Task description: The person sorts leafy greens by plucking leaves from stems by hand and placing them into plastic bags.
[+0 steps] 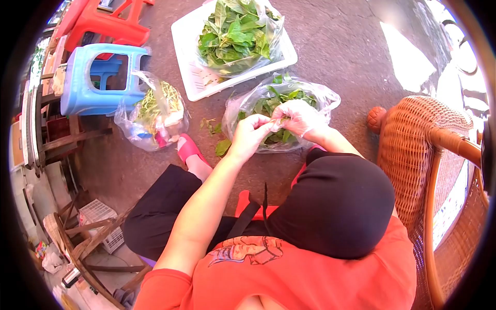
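My left hand (251, 135) and my right hand (298, 119) meet fingertip to fingertip above an open clear plastic bag (326, 97) of green leaves (281, 135). Both are closed in a pinch. What sits between the fingers is too small and too covered to name, though a bit of green shows there. A thin clear plastic glove seems to cover the right hand; the left looks bare. Some loose leaves (222, 148) lie on the ground just left of the bag.
Farther off, a white plastic basket (192, 82) carries a large bag of leaves (236, 39). To the left are a bag of stems and scraps (157, 116), a blue stool (77, 82) and a red stool (111, 26). A wicker chair (413, 139) stands close on the right.
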`<action>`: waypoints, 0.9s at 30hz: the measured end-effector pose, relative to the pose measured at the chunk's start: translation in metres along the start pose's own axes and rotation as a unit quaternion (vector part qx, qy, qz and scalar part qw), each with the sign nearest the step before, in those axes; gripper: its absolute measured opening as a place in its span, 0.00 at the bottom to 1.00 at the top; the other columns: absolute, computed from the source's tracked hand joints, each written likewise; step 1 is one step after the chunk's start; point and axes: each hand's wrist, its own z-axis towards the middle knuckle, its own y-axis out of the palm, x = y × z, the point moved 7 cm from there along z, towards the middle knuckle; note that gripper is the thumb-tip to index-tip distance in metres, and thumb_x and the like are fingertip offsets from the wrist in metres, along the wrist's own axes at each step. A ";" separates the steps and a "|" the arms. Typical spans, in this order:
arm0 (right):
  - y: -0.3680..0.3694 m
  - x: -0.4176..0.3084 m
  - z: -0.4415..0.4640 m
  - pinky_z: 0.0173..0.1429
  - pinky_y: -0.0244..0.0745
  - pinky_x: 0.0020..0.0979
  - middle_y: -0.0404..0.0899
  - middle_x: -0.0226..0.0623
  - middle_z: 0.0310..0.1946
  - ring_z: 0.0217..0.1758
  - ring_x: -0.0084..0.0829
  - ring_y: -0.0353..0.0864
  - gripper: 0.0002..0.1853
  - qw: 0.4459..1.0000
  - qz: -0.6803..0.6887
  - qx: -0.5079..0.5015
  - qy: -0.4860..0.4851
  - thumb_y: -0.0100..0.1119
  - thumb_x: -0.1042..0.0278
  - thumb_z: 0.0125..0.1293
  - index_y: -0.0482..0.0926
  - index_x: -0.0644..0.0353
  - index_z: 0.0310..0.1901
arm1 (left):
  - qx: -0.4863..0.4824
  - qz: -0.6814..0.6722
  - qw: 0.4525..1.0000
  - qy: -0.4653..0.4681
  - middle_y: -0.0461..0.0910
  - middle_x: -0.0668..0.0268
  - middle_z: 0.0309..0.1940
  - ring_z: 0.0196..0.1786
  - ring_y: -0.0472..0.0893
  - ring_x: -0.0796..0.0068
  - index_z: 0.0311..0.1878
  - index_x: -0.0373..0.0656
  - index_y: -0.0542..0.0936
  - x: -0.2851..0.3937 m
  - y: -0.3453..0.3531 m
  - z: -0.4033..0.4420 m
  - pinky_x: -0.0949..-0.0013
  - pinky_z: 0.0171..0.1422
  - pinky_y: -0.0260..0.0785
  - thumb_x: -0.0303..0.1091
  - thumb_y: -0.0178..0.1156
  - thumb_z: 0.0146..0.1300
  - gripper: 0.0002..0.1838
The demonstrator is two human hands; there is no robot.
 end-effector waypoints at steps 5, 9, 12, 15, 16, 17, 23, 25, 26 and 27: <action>0.009 0.014 -0.004 0.38 0.73 0.36 0.79 0.44 0.27 0.32 0.43 0.78 0.07 0.994 -0.111 -0.013 -0.004 0.60 0.64 0.52 0.80 0.57 0.30 | 0.040 0.192 0.980 -0.034 0.79 0.71 0.25 0.29 0.74 0.86 0.34 0.35 0.80 -0.014 -0.015 -0.001 0.79 0.35 0.67 0.29 0.61 0.58 0.06; 0.009 0.037 -0.006 0.39 0.72 0.36 0.78 0.44 0.30 0.33 0.43 0.78 0.09 0.992 -0.062 0.072 0.088 0.58 0.62 0.57 0.78 0.58 0.34 | 0.085 0.311 0.947 0.007 0.78 0.71 0.22 0.27 0.74 0.86 0.31 0.35 0.81 0.006 -0.010 0.000 0.77 0.31 0.67 0.28 0.61 0.57 0.05; -0.008 0.063 -0.014 0.40 0.71 0.35 0.77 0.43 0.30 0.35 0.40 0.78 0.11 0.939 0.153 0.191 0.244 0.56 0.59 0.61 0.76 0.59 0.36 | 0.104 0.274 0.956 0.005 0.78 0.69 0.24 0.28 0.75 0.84 0.32 0.35 0.80 0.001 -0.014 0.002 0.77 0.34 0.68 0.29 0.60 0.58 0.06; -0.031 0.106 -0.016 0.42 0.70 0.33 0.76 0.42 0.29 0.37 0.36 0.77 0.12 0.902 0.132 0.288 0.293 0.54 0.58 0.64 0.75 0.59 0.36 | 0.143 0.060 0.988 -0.011 0.80 0.65 0.25 0.27 0.78 0.77 0.33 0.36 0.80 -0.022 -0.029 0.007 0.75 0.35 0.69 0.29 0.60 0.58 0.06; -0.031 0.124 -0.013 0.43 0.69 0.35 0.77 0.45 0.31 0.38 0.39 0.77 0.18 0.909 0.092 0.289 0.285 0.57 0.52 0.61 0.75 0.62 0.37 | 0.148 -0.033 0.987 -0.057 0.80 0.63 0.30 0.31 0.80 0.73 0.35 0.37 0.77 -0.029 -0.031 0.004 0.74 0.38 0.71 0.28 0.59 0.59 0.05; -0.028 0.119 -0.011 0.45 0.70 0.34 0.78 0.44 0.33 0.39 0.38 0.78 0.22 0.927 0.025 0.225 0.300 0.57 0.48 0.60 0.75 0.62 0.41 | 0.149 -0.076 0.983 -0.080 0.80 0.63 0.31 0.32 0.80 0.72 0.35 0.38 0.76 -0.033 -0.032 0.003 0.73 0.40 0.72 0.29 0.59 0.59 0.05; 0.002 0.096 -0.018 0.50 0.72 0.38 0.79 0.49 0.42 0.46 0.44 0.79 0.29 0.884 -0.250 -0.100 0.383 0.59 0.42 0.55 0.77 0.65 0.44 | 0.149 -0.176 0.965 -0.122 0.80 0.60 0.35 0.40 0.81 0.67 0.35 0.41 0.73 -0.037 -0.035 -0.002 0.67 0.45 0.73 0.27 0.56 0.61 0.03; 0.004 0.115 -0.020 0.45 0.73 0.38 0.80 0.48 0.36 0.41 0.42 0.80 0.21 0.912 -0.187 -0.053 0.361 0.60 0.52 0.56 0.79 0.64 0.39 | 0.142 -0.180 0.965 -0.128 0.79 0.58 0.36 0.41 0.81 0.67 0.35 0.42 0.72 -0.033 -0.034 -0.004 0.67 0.45 0.73 0.25 0.54 0.61 0.01; 0.004 0.113 -0.018 0.42 0.74 0.37 0.80 0.48 0.33 0.38 0.42 0.81 0.17 0.924 -0.152 -0.031 0.349 0.60 0.56 0.56 0.80 0.64 0.36 | 0.139 -0.182 0.964 -0.132 0.79 0.57 0.37 0.41 0.81 0.66 0.35 0.42 0.72 -0.032 -0.034 -0.005 0.67 0.45 0.73 0.24 0.52 0.61 0.01; 0.009 0.114 -0.021 0.38 0.73 0.32 0.81 0.40 0.29 0.30 0.32 0.79 0.13 0.925 -0.005 -0.033 0.378 0.60 0.60 0.56 0.80 0.62 0.36 | 0.140 -0.203 0.961 -0.121 0.79 0.58 0.35 0.38 0.80 0.68 0.36 0.41 0.72 -0.035 -0.037 -0.006 0.68 0.43 0.73 0.24 0.52 0.59 0.02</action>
